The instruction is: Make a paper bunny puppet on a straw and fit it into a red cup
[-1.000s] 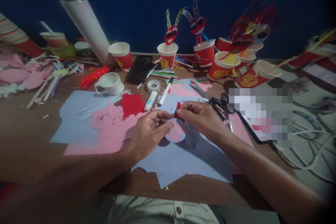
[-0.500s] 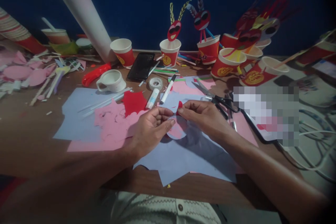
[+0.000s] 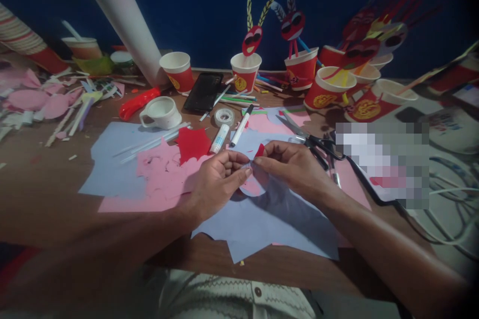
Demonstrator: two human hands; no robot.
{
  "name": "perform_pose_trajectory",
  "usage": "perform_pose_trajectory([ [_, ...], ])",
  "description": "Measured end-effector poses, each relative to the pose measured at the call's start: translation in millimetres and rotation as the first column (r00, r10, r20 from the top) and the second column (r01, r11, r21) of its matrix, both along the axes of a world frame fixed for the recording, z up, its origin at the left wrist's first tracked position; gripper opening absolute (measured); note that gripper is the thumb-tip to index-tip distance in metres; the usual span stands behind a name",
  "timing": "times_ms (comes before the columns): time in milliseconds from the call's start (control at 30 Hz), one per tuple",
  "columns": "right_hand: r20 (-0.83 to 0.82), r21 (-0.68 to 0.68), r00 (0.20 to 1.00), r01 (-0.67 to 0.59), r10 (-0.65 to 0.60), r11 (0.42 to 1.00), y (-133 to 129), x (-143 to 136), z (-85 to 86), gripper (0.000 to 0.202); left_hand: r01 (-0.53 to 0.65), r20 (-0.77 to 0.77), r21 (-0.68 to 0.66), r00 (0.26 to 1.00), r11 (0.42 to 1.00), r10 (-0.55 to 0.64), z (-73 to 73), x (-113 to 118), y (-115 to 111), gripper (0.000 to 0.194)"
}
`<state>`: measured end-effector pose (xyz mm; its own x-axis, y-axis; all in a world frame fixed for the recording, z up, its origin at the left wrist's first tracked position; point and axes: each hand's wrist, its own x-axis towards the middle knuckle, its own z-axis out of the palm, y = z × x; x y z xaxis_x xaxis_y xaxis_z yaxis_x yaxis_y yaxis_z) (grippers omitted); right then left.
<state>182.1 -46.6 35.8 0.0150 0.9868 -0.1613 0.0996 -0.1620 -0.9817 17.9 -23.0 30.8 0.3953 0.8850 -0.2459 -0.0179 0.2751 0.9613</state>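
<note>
Between my hands, low over the pale blue paper sheet point(image 3: 269, 232), is a small rounded paper cutout point(image 3: 254, 188) in pale blue and pink. My left hand point(image 3: 220, 179) pinches the cutout's upper left edge between thumb and fingers. My right hand point(image 3: 299, 167) is closed in a pinch on a small red paper piece point(image 3: 260, 150), right at the cutout's top. Fingers partly hide where the two papers meet. A glue stick point(image 3: 219, 138) and a black-capped marker point(image 3: 241, 126) lie just beyond my hands, beside a red paper scrap point(image 3: 193, 145).
Scissors point(image 3: 312, 139) lie beyond my right hand, near a tablet with a blurred screen point(image 3: 374, 179). A roll of tape point(image 3: 224, 117), white mug point(image 3: 161, 112) and black phone point(image 3: 203, 92) stand farther back. Red paper cups point(image 3: 246, 74) with paper figures line the wall. Pink scraps point(image 3: 28, 99) fill the left.
The view has shifted slightly, so everything sits a little farther right. The red piece is tilted a bit differently in my right fingers; both hands keep their pinch.
</note>
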Motion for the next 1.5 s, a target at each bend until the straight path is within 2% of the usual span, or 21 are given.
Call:
perform_pose_trajectory([
  [200, 0.018, 0.029, 1.000, -0.018, 0.017, 0.999, -0.7, 0.6, -1.5, 0.015, 0.004, -0.005, 0.000, 1.000, 1.000, -0.004, 0.6, 0.1, -0.4, 0.025],
  [367, 0.042, 0.065, 0.999, -0.018, 0.015, 0.998, -2.0, -0.7, -0.6, 0.015, 0.053, -0.016, -0.031, 0.998, 0.998, -0.053, 1.4, -1.0, 0.6, 0.020],
  [500, 0.082, 0.067, 0.996, -0.042, 0.037, 0.997, -2.5, -2.2, 3.7, 0.015, 0.073, -0.037, 0.012, 0.997, 0.997, -0.072, 1.5, -1.9, 2.4, 0.009],
  [733, 0.148, 0.064, 0.987, -0.080, 0.069, 0.995, -3.8, -3.6, 5.5, 0.012, 0.076, -0.072, 0.031, 0.995, 0.997, -0.073, 1.2, -2.3, 2.6, 0.010],
  [933, 0.067, 0.056, 0.995, -0.079, 0.075, 0.995, -1.6, -1.5, 3.0, 0.016, 0.029, -0.080, 0.023, 0.996, 0.999, -0.028, 2.4, -1.7, 2.0, 0.010],
  [1067, 0.069, 0.043, 0.995, -0.081, 0.078, 0.996, 0.0, 0.4, 4.6, 0.021, -0.003, -0.077, 0.011, 0.997, 1.000, 0.004, 2.4, -1.8, 2.8, 0.010],
  [1233, 0.056, -0.019, 0.992, -0.115, 0.116, 0.993, -0.7, -1.9, 3.1, 0.016, 0.009, -0.075, -0.008, 0.997, 1.000, -0.010, 3.1, -2.6, 3.1, 0.009],
  [1500, 0.106, -0.005, 0.988, -0.111, 0.111, 0.994, -4.1, -6.3, 4.7, 0.013, 0.039, 0.003, -0.057, 0.999, 0.998, -0.039, -0.7, -1.8, 2.4, 0.010],
])
